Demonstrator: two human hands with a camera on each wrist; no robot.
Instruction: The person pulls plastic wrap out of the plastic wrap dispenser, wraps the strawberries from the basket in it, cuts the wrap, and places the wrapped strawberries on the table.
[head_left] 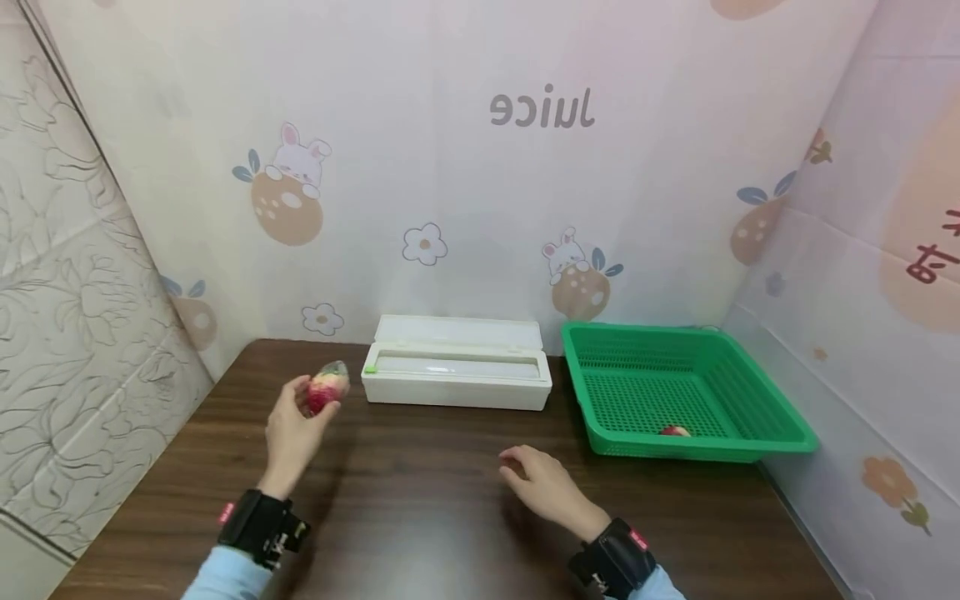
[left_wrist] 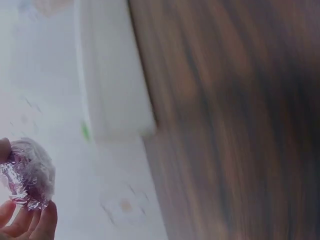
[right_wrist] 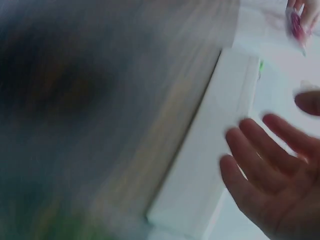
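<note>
Brown table (head_left: 420,492): white box (head_left: 454,392), green basket (head_left: 705,447)

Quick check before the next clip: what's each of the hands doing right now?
Left hand: holding a red-and-yellow fruit in clear wrap.
Right hand: open, fingers relaxed, holding nothing.

The fingers (left_wrist: 48,219) hold a purplish bundle (left_wrist: 29,177) in crinkled clear film (left_wrist: 46,162). Above and right of them is a white box (left_wrist: 115,75), a green spot (left_wrist: 85,131) at its nearer end. Right of them, a pale wall (left_wrist: 82,200) bears a flower (left_wrist: 125,205); farther right spreads the brown desk (left_wrist: 240,125).
</note>
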